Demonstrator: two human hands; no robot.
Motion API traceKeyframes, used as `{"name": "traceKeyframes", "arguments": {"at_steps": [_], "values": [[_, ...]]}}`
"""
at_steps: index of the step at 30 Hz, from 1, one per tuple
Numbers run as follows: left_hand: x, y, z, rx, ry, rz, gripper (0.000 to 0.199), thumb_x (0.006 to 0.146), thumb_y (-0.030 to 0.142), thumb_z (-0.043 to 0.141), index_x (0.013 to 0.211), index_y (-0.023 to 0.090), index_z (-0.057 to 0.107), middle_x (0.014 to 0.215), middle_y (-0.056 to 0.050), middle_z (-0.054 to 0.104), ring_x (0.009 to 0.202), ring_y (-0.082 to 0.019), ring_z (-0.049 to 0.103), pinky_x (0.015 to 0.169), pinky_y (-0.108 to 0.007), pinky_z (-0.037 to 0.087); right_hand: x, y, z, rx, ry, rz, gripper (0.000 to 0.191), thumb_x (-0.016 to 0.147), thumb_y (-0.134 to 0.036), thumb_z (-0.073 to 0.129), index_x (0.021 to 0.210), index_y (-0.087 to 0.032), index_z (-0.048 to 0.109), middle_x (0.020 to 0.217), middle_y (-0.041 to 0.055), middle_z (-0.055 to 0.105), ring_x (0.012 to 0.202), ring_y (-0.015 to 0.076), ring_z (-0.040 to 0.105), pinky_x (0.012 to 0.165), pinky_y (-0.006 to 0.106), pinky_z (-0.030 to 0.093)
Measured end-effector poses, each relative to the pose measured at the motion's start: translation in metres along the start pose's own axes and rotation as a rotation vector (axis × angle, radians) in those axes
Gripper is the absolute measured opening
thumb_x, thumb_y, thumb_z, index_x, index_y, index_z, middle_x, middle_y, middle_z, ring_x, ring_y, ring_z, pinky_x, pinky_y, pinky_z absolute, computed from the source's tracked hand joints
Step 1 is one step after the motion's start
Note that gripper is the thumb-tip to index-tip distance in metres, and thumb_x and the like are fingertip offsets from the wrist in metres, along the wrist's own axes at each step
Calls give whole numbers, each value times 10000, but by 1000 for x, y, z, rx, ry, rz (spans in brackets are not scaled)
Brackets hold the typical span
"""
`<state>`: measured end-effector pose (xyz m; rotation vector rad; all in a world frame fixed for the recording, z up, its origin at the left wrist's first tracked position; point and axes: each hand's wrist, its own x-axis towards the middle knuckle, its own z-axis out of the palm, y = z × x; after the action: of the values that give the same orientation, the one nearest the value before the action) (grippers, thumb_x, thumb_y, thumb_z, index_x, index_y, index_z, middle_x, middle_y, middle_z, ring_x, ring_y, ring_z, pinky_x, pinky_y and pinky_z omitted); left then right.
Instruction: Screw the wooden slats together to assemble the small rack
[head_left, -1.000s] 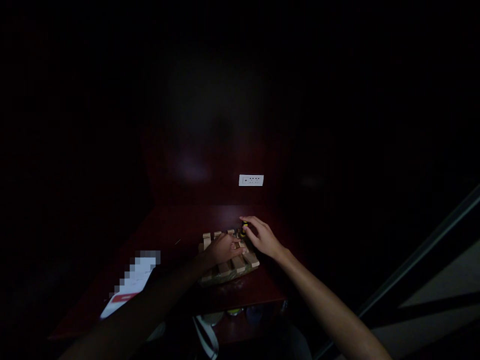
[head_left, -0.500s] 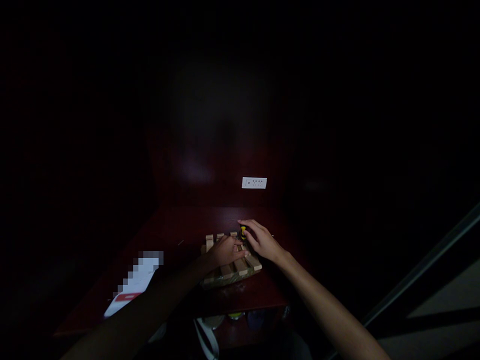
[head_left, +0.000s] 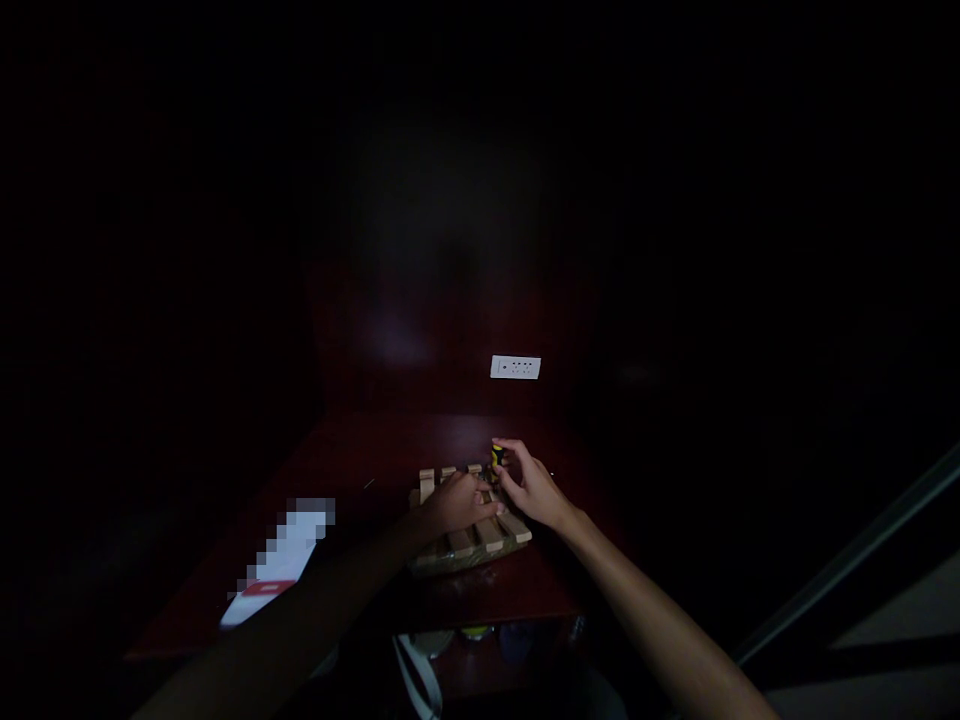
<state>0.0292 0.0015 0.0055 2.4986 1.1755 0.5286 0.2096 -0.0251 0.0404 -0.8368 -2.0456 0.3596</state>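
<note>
A small pale wooden slatted rack [head_left: 460,543] lies on the dark red table, its slats running away from me. My left hand [head_left: 459,503] presses down on it, fingers curled over the slats and thumb stretched to the right. At the rack's far right, my right hand [head_left: 531,487] is closed round the short black-and-yellow handle of a screwdriver [head_left: 497,456]. The handle stands upright, pinched between thumb and fingers. Its tip is hidden behind my left fingers and the wood, so any screw there cannot be seen.
A white sheet with a red band [head_left: 276,570] lies at the left of the table [head_left: 420,435]. A thin small stick [head_left: 369,484] is left of the rack. On the back wall is a white socket plate [head_left: 516,367]. Under the front edge hangs a pale strap [head_left: 417,675]. The surroundings are very dark.
My right fingers have shifted round the screwdriver handle, and more of its black-and-yellow side shows. My left hand stays on the rack. The whole view has shifted slightly.
</note>
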Motion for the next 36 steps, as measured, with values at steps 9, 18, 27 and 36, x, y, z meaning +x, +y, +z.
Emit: {"name": "traceKeyframes", "arguments": {"at_steps": [9, 18, 27, 36], "values": [[-2, 1, -2, 3, 28, 49, 399, 850, 520, 506, 884, 189, 727, 704, -41, 672, 608, -154, 577, 583, -240, 383, -1, 5, -5, -52, 56, 6, 375, 894, -285, 542, 1257, -231, 467, 1131, 78, 618, 948, 178, 629, 836, 327, 510], [-1, 2, -1, -8, 24, 31, 345, 824, 483, 552, 854, 181, 716, 712, -44, 668, 640, -169, 586, 625, -259, 408, 1, 4, -2, -100, 62, -62, 335, 914, -258, 521, 1246, -215, 503, 1188, 106, 609, 1120, 212, 570, 971, 386, 444], [-2, 2, -2, -48, 10, 21, 333, 809, 458, 575, 787, 152, 704, 675, -64, 655, 613, -180, 568, 586, -278, 384, 6, -5, -7, -80, -2, -71, 294, 947, -240, 455, 1234, -220, 518, 1175, 95, 613, 1110, 200, 572, 953, 372, 457], [-2, 5, -5, -51, -1, 7, 354, 812, 493, 576, 810, 170, 720, 706, -76, 664, 647, -189, 573, 596, -286, 375, 11, -9, -12, -103, 10, -79, 265, 951, -245, 457, 1194, -220, 557, 1153, 97, 607, 1102, 209, 562, 963, 394, 449]]}}
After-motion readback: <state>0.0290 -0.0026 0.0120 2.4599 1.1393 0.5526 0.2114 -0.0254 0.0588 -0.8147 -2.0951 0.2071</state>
